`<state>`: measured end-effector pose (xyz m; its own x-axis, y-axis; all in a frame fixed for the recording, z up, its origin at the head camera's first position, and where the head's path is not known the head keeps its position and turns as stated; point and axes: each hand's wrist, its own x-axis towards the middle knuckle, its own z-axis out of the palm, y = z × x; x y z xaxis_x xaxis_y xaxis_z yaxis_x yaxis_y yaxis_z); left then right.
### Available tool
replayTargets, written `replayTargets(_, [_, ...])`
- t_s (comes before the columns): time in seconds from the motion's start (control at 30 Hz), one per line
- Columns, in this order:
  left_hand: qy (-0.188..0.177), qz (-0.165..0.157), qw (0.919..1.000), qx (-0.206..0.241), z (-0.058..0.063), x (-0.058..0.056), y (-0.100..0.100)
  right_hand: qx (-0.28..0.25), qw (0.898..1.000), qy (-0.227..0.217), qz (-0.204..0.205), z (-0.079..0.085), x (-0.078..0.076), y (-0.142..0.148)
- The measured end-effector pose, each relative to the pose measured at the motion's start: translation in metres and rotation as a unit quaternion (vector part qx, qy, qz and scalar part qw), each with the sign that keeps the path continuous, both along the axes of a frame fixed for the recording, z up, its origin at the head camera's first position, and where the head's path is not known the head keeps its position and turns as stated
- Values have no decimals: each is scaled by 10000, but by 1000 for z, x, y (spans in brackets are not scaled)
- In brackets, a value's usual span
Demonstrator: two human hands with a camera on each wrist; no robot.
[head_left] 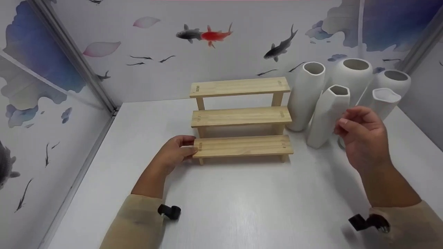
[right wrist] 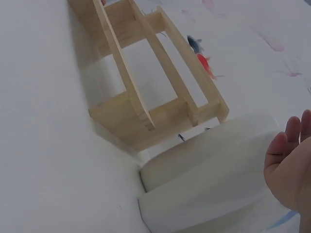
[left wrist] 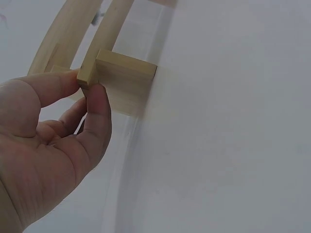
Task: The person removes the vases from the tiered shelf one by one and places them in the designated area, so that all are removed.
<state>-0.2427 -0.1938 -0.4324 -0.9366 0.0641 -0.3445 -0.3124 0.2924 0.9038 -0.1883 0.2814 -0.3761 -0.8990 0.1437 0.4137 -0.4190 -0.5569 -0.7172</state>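
Note:
A three-step wooden stand [head_left: 242, 147] sits on the white table, its steps rising toward the back wall. My left hand [head_left: 174, 152] pinches the left end of the lowest step; in the left wrist view the thumb and fingers [left wrist: 99, 109] take the edge of that board from above and below. To the right of the stand, my right hand [head_left: 367, 138] hovers by a faceted white vase [head_left: 327, 117], its fingers loosely bent and nothing seen in them. Whether it touches the vase I cannot tell. A taller white vase [head_left: 304, 100] stands close beside the stand's right side.
Behind my right hand are a wide-mouthed white vase [head_left: 353, 74], a rounded one [head_left: 398, 83] and a wavy-rimmed one [head_left: 386, 102], standing close together. White panels painted with fish and petals enclose the table [head_left: 228, 200] at the back and sides.

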Motion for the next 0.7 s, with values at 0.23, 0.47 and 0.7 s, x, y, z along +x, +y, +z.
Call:
replayTargets(0.23, [74,-56,9999,-104,-2,-1,1,849,9925,-827,-288,-4,5,-18])
replayTargets(0.47, [203,-82,9987,-458,0,-1,2,1510,9822,-1082,-283,-7,8,-34])
replayTargets(0.7, [381,104,9942,-1004,15,2,2,1884,9754,-1112,-283,-5,5,-44])
